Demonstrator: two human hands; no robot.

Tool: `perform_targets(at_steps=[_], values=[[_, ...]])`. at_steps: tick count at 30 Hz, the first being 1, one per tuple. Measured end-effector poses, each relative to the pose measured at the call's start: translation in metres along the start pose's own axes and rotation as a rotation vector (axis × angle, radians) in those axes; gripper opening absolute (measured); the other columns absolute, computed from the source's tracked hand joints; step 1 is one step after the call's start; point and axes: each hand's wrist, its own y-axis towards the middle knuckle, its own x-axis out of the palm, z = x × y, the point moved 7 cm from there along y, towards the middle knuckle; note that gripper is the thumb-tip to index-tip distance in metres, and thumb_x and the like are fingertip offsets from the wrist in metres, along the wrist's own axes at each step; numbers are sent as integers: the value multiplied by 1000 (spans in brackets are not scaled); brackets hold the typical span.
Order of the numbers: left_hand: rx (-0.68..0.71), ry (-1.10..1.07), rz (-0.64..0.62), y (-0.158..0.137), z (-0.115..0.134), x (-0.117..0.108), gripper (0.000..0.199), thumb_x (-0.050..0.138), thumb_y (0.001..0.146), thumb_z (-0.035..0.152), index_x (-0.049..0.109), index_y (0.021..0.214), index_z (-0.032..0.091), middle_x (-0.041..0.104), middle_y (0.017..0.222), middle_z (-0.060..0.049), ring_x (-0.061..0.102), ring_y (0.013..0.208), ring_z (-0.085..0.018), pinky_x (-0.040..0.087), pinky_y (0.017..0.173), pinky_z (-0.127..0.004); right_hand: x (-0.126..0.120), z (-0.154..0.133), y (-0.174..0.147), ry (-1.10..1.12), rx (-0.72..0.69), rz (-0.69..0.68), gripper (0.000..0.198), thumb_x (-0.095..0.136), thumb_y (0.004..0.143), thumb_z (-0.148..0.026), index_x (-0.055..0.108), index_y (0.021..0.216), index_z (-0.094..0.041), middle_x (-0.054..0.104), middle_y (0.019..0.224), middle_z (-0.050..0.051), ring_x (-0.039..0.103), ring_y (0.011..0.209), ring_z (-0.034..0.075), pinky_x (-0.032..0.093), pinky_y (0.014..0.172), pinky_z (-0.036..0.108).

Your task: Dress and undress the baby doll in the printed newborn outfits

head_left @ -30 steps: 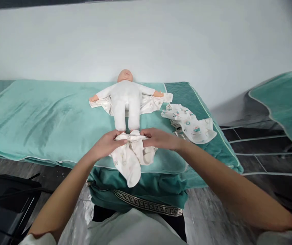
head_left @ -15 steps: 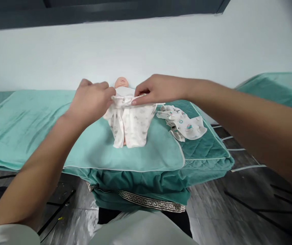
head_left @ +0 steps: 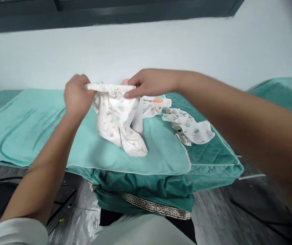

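A pair of white printed baby pants hangs by its stretched waistband between my two hands. My left hand is closed round the waistband's left end. With thumb and fingers, my right hand pinches the band farther right. Behind the pants lies a baby doll on its back, mostly hidden; part of a white-covered leg and a printed sleeve show at its right. At least one pant leg droops over the doll's lower body.
A light green mat covers most of the dark green quilted bed cover. Crumpled white printed baby clothing lies right of the doll. A white wall rises behind the bed; another green-covered bed stands at the right.
The pants' waistband has been lifted and pulled out wider, and the pants have shifted left off the doll's right-hand side. My left hand has moved left. The doll's sleeve and leg now show.
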Motion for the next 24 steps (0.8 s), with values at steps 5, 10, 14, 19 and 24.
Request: perform_targets(at_steps=[5, 10, 14, 19, 24], values=[[-249, -224, -92, -33, -77, 57, 35, 80, 73, 31, 46, 80, 22, 49, 78, 2, 54, 86, -19, 49, 84, -36, 97, -9, -33, 192, 67, -282, 41, 82, 82, -50, 58, 75, -18, 63, 85, 4, 67, 84, 19, 60, 69, 31], [-107, -225, 144, -84, -78, 64, 38, 71, 75, 14, 49, 105, 23, 49, 133, -12, 44, 137, -29, 39, 117, -48, 165, 33, -30, 349, 12, -243, 46, 76, 79, -40, 64, 120, -21, 68, 131, 10, 67, 119, 26, 57, 103, 41], [56, -381, -48, -119, -43, 105, 24, 57, 92, 19, 52, 115, 24, 55, 136, -12, 50, 137, -25, 40, 119, -48, 175, 90, -15, 145, -12, -189, 69, 75, 79, -36, 56, 143, -18, 51, 157, 14, 48, 145, 31, 39, 123, 47], [-335, -674, -283, -135, -51, 187, 36, 59, 96, 34, 52, 130, 23, 54, 149, -15, 55, 138, -26, 47, 115, -47, 122, 161, 30, -260, 19, 70, 71, 67, 85, -39, 49, 146, -9, 47, 157, 23, 40, 150, 37, 24, 129, 56], [-606, -862, -451, -108, -63, 231, 41, 59, 96, 45, 59, 130, 23, 67, 140, -12, 65, 127, -29, 52, 110, -45, 80, 239, 71, -347, 454, 98, 90, 60, 94, -57, 29, 156, 1, 52, 148, 34, 52, 140, 42, 37, 119, 55]])
